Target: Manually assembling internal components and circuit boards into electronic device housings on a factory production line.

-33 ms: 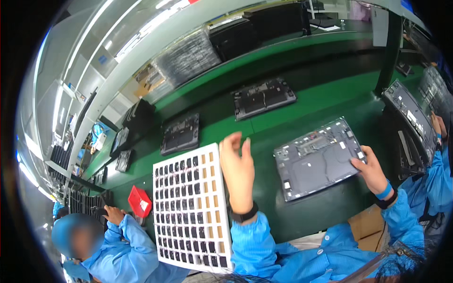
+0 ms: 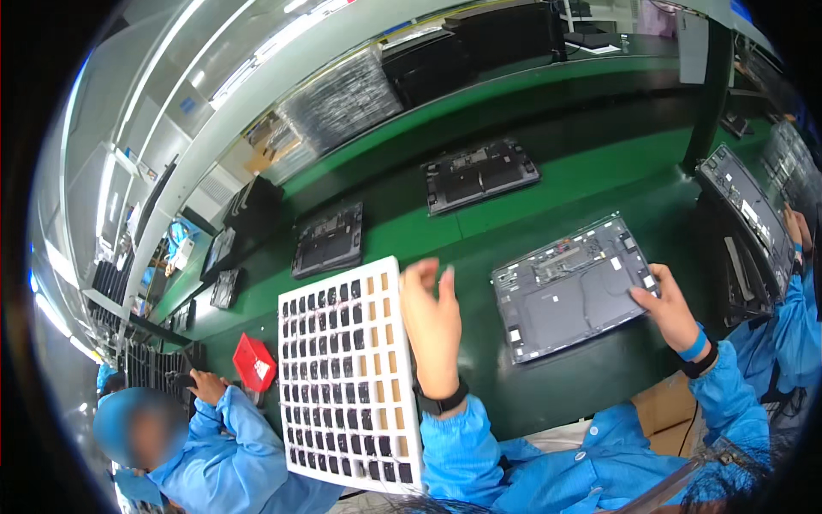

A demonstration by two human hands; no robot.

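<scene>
A dark grey laptop base (image 2: pixel 569 300) with its inside showing lies tilted on the green bench before me. My right hand (image 2: pixel 672 307) grips its right edge, the thumb on top and the other fingers mostly out of sight. My left hand (image 2: pixel 432 321) is raised beside the right edge of a white compartment tray (image 2: pixel 409 428). Its thumb points up, apart from the bent fingers, and nothing shows between them. Rows of small black parts (image 2: pixel 330 373) fill most of the tray, while the upper right slots show a tan bottom.
Other open laptop bases lie on the green line, one at the centre back (image 2: pixel 481 174) and one behind the tray (image 2: pixel 330 240). A red bin (image 2: pixel 254 362) stands left of the tray. Co-workers in blue sit left and right; the right one holds a laptop base (image 2: pixel 749 218).
The laptop base and my right hand have shifted slightly left. My left hand has dropped a little, its fingers curling slightly more.
</scene>
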